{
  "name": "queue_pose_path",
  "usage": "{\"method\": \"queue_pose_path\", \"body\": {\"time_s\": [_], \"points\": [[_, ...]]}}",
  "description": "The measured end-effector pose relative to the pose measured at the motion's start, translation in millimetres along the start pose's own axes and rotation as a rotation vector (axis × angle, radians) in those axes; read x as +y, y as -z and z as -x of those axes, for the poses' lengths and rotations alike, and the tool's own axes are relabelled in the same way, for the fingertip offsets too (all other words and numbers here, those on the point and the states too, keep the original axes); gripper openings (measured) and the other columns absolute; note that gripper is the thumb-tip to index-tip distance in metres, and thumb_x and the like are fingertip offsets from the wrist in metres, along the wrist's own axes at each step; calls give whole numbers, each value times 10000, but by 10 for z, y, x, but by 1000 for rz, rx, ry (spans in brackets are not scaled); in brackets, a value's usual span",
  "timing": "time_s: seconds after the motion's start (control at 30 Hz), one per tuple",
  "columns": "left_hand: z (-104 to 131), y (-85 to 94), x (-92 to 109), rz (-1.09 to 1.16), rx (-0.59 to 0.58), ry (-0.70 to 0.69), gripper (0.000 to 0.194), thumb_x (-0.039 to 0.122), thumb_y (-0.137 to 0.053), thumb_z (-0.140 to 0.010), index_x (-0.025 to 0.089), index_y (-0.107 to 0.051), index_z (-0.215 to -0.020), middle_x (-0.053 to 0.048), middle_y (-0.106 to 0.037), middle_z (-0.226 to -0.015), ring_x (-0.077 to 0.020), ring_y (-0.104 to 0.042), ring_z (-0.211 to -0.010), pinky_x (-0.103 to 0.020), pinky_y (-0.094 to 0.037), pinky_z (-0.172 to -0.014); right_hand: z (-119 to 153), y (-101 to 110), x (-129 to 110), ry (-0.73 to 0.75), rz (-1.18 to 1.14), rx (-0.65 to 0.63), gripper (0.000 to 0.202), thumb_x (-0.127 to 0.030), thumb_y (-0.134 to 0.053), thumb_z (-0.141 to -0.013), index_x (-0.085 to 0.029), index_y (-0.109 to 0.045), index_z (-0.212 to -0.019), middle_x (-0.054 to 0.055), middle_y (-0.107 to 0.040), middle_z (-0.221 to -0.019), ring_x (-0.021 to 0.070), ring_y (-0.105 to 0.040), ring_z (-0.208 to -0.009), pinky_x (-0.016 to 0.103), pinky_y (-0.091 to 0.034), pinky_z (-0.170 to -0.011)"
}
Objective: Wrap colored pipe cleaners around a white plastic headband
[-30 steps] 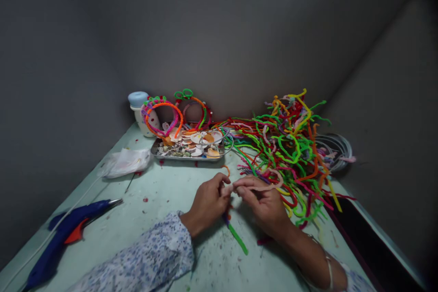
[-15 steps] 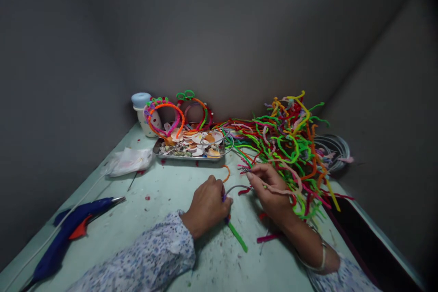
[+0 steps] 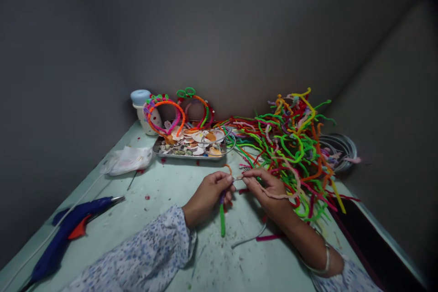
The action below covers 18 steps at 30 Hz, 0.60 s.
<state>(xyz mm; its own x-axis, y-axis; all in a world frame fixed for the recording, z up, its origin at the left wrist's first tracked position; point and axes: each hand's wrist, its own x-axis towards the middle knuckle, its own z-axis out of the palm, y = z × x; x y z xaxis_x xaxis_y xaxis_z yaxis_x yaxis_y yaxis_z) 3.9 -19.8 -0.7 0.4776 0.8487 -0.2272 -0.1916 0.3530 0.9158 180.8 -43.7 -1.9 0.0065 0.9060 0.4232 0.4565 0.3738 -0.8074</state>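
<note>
Left hand [image 3: 209, 195], fingers closed, pinches the wire [image 3: 237, 179] above the desk [image 3: 181, 187], a green stem [image 3: 222, 221] hanging below. Right hand [image 3: 270, 198], thumb and fingertips together, pinches a pink stem [image 3: 278, 196] at the wire, near the heap [image 3: 290, 141].

Nearest us on the left of the table [image 3: 164, 189] lies the glue gun [image 3: 70, 232], and beyond it a plastic bag [image 3: 132, 160]. Right of the bag, farther back, we have a tray [image 3: 188, 157] with shells [image 3: 199, 136] in it, headbands [image 3: 166, 104] at its rear and a jar [image 3: 140, 97] behind its left corner. Right of the tray spreads our heap of pipe cleaners [image 3: 290, 146], a wire coil [image 3: 349, 149] at its right edge. Our left hand [image 3: 209, 193] is before the tray, our right hand [image 3: 270, 187] before the heap
</note>
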Motion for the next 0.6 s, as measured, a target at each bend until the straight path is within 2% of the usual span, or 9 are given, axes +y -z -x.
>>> {"method": "queue_pose_path", "body": {"time_s": [0.1,0.2,0.37,0.6], "points": [[-8,27,10,190,-30,18,204,304,-593,-792,124,-570,-886,-29,-596,-746,-63,-483,-482,-198,-381,-474,8,-9,5,52,23,-17,105,-260,-603,-833,-204,-656,-905,53,-664,-897,202,-626,-871,357,-485,-806],[-16,45,12,281,-44,44,185,220,-596,-763,109,-602,-910,-41,-598,-764,-68,-489,-496,-206,-377,-487,15,-19,12,101,49,-39,93,-235,-603,-833,-208,-663,-899,56,-657,-897,203,-615,-876,363,-483,-805],[-24,62,11,324,-73,60,172,160,-586,-755,91,-622,-908,-50,-593,-760,-67,-491,-508,-206,-360,-500,18,-26,54,128,64,-33,94,-210,-605,-833,-212,-655,-912,54,-652,-904,202,-604,-890,365,-476,-812],[-16,60,17,303,-92,69,187,168,-597,-757,87,-617,-925,-42,-589,-745,-64,-488,-511,-191,-339,-486,8,-27,45,114,88,9,86,-232,-598,-845,-208,-647,-911,56,-652,-912,202,-608,-886,365,-474,-814]]}}
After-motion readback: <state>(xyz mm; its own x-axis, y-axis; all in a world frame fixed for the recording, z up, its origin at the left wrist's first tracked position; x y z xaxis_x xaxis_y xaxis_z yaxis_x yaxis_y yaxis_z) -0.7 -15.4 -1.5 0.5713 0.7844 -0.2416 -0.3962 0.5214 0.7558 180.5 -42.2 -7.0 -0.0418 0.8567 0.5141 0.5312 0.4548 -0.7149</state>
